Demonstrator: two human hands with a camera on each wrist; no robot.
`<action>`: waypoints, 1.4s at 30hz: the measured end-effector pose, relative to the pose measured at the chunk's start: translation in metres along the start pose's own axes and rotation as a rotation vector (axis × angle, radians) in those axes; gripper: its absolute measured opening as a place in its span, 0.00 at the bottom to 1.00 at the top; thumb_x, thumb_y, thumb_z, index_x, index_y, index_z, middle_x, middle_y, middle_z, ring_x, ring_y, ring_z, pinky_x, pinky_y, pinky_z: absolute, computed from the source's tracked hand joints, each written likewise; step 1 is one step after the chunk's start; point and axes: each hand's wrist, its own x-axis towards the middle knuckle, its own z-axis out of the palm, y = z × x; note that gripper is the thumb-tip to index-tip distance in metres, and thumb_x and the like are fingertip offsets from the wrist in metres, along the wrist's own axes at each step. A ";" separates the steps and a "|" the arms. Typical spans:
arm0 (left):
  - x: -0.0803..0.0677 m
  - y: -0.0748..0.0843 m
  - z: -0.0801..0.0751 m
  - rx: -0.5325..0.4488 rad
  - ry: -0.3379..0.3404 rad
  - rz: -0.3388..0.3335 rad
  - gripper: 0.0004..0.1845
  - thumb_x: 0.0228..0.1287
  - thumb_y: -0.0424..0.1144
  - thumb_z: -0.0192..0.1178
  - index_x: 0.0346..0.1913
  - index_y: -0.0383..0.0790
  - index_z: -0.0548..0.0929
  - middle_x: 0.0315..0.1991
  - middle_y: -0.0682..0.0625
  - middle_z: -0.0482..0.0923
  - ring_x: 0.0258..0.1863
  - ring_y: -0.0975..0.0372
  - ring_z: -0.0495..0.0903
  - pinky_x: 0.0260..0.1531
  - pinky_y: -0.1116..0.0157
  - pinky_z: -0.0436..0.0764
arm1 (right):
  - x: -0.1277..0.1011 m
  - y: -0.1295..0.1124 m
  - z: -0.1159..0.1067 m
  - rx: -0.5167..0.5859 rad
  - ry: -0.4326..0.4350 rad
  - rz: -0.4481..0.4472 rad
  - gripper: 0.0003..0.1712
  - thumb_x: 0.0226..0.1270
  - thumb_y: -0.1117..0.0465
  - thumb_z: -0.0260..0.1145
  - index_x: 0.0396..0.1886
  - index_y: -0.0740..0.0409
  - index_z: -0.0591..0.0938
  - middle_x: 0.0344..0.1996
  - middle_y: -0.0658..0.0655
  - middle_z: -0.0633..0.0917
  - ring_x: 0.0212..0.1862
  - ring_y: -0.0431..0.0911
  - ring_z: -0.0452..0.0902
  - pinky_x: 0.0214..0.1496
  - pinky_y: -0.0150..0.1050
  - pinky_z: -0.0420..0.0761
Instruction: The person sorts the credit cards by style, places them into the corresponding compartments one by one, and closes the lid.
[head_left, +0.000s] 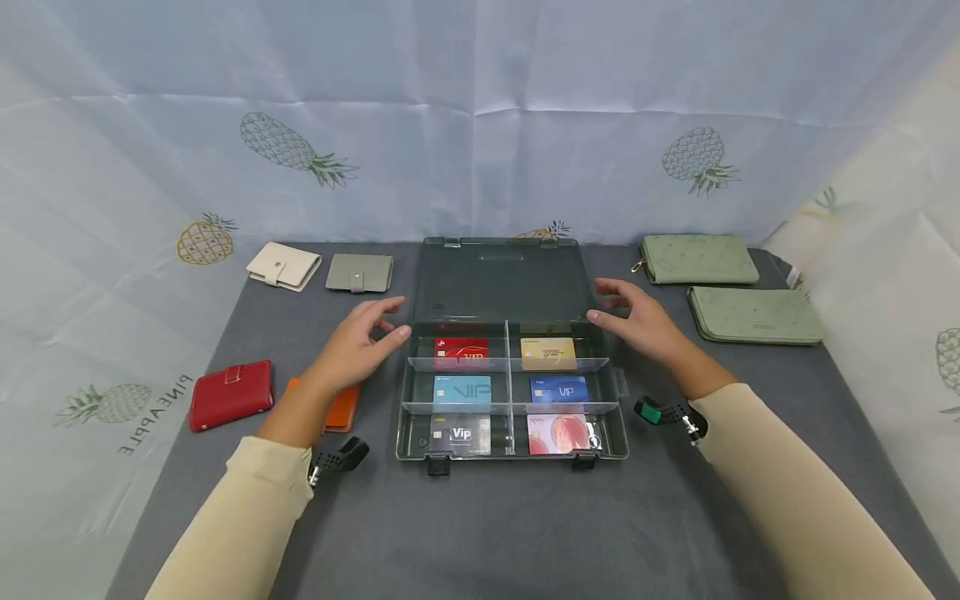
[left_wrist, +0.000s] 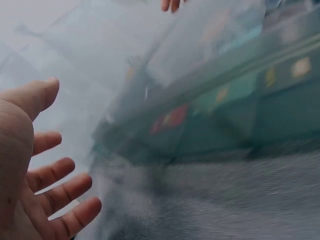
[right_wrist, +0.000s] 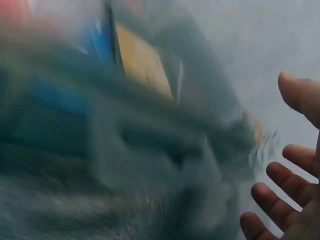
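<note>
Box: a clear compartment box [head_left: 512, 392] is set at the middle of the grey table [head_left: 480, 533], its lid [head_left: 498, 279] swung back toward 12 o'clock and lying open.
Left hand: the left hand [head_left: 358, 343] is held at the box's 9 o'clock edge, fingers spread and relaxed, nothing gripped; the fingertips are near the lid's hinge corner, and contact cannot be told.
Right hand: the right hand [head_left: 637, 321] is held at 3 o'clock of the lid, fingers loosely extended, holding nothing.
Handling: judged from the pose, the lid is best taken at both side edges together and moved evenly, so that the box is not dragged and the cards stay seated.
Cards: six are counted, one per compartment, in two columns of three.
Wallets: six are counted; two small ones at 11 o'clock, a red and an orange one at 8 o'clock, two green zip ones at 2 o'clock.
Wrist views: blurred; only open fingers are shown.
</note>
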 end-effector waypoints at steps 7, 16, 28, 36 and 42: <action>0.042 -0.013 0.005 0.078 -0.147 -0.103 0.40 0.79 0.54 0.62 0.82 0.34 0.64 0.75 0.36 0.69 0.61 0.45 0.78 0.58 0.44 0.79 | 0.020 0.021 -0.005 -0.017 -0.136 0.092 0.48 0.80 0.43 0.66 0.87 0.60 0.57 0.79 0.67 0.67 0.75 0.64 0.66 0.72 0.66 0.69; 0.055 -0.022 -0.001 0.054 -0.235 -0.076 0.46 0.73 0.50 0.70 0.83 0.32 0.62 0.72 0.37 0.73 0.53 0.50 0.78 0.50 0.52 0.78 | 0.027 0.017 -0.008 -0.005 -0.213 0.068 0.49 0.80 0.48 0.68 0.87 0.63 0.55 0.78 0.70 0.66 0.70 0.64 0.68 0.68 0.64 0.71; 0.062 -0.028 -0.001 0.013 -0.170 -0.115 0.35 0.76 0.50 0.67 0.77 0.34 0.73 0.66 0.41 0.79 0.49 0.50 0.75 0.42 0.57 0.76 | 0.034 0.017 -0.011 0.050 -0.223 0.081 0.50 0.76 0.52 0.72 0.85 0.66 0.58 0.77 0.69 0.67 0.67 0.63 0.71 0.65 0.61 0.73; 0.061 -0.016 0.000 -0.028 -0.094 -0.133 0.35 0.71 0.43 0.72 0.75 0.35 0.74 0.65 0.41 0.78 0.44 0.51 0.77 0.38 0.57 0.77 | 0.029 0.009 -0.006 0.042 -0.103 0.072 0.51 0.72 0.57 0.76 0.85 0.62 0.58 0.74 0.66 0.70 0.57 0.57 0.73 0.51 0.50 0.78; 0.057 0.000 -0.002 -0.070 0.021 -0.109 0.37 0.72 0.43 0.72 0.78 0.39 0.69 0.68 0.42 0.76 0.54 0.49 0.84 0.51 0.47 0.83 | 0.018 0.000 0.003 0.039 0.113 -0.038 0.53 0.69 0.65 0.78 0.84 0.61 0.57 0.74 0.64 0.70 0.49 0.52 0.75 0.46 0.40 0.77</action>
